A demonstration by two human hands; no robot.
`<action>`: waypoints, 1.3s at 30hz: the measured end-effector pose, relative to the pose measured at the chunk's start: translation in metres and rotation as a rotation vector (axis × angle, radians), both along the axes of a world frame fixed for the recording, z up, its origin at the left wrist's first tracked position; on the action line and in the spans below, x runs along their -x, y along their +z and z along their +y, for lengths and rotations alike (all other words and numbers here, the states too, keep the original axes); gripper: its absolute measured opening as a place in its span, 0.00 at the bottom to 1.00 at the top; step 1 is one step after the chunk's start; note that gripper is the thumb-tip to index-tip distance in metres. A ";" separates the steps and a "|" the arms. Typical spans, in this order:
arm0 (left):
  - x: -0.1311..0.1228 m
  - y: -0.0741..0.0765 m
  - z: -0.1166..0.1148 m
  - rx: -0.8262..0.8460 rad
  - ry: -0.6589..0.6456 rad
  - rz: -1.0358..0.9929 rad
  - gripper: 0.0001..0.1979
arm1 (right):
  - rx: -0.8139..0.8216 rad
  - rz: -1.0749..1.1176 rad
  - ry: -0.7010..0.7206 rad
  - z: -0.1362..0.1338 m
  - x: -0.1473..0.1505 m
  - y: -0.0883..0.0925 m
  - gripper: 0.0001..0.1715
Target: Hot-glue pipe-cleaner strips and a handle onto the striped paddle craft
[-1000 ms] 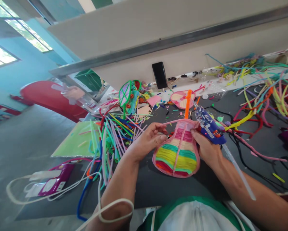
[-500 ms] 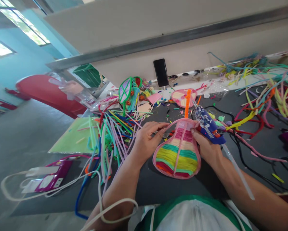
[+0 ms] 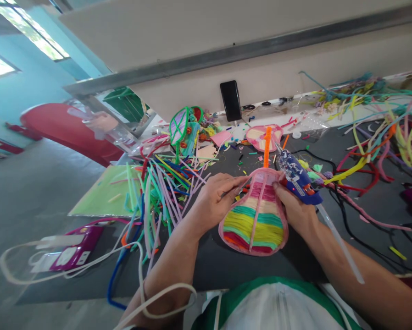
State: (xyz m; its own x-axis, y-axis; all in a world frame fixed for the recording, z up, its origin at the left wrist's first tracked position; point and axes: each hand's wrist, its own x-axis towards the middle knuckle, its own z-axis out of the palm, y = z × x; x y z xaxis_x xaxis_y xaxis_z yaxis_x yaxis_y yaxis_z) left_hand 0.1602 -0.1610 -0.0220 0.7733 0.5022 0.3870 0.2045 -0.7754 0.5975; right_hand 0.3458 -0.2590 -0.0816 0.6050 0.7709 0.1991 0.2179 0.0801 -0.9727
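Note:
A pear-shaped craft piece (image 3: 256,217), wound in pink, green, yellow and red bands with a pink pipe-cleaner rim, lies on the dark table (image 3: 226,266) in front of me. An orange pipe cleaner (image 3: 267,146) stands out from its top. My left hand (image 3: 214,199) pinches the pink rim at the upper left. My right hand (image 3: 295,211) grips a blue hot glue gun (image 3: 297,178), its nozzle pointing away from me, and its fingertips press the piece's upper right edge.
A heap of coloured pipe cleaners (image 3: 161,188) lies left of my hands, more tangled ones (image 3: 381,137) at the right. A black phone (image 3: 231,101) leans on the wall. A second pink craft (image 3: 259,137), a green sheet (image 3: 104,192) and a magenta glue gun (image 3: 71,250) with white cord also lie about.
The view drifted slightly. My left fingers shifted along the pink rim toward the piece's neck. My right hand and the glue gun stayed in place.

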 end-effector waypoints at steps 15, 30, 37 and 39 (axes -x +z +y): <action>0.001 -0.005 0.008 0.067 -0.045 -0.007 0.14 | 0.004 0.011 -0.035 0.001 0.005 0.006 0.10; 0.000 -0.013 0.006 0.289 -0.019 -0.090 0.12 | 0.007 0.016 0.014 0.001 0.001 0.002 0.12; -0.001 -0.015 0.005 0.280 0.011 -0.116 0.10 | -0.010 0.021 0.020 0.001 0.002 0.006 0.09; -0.001 -0.015 0.005 0.275 0.009 -0.116 0.10 | 0.000 0.006 0.009 0.001 0.004 0.012 0.08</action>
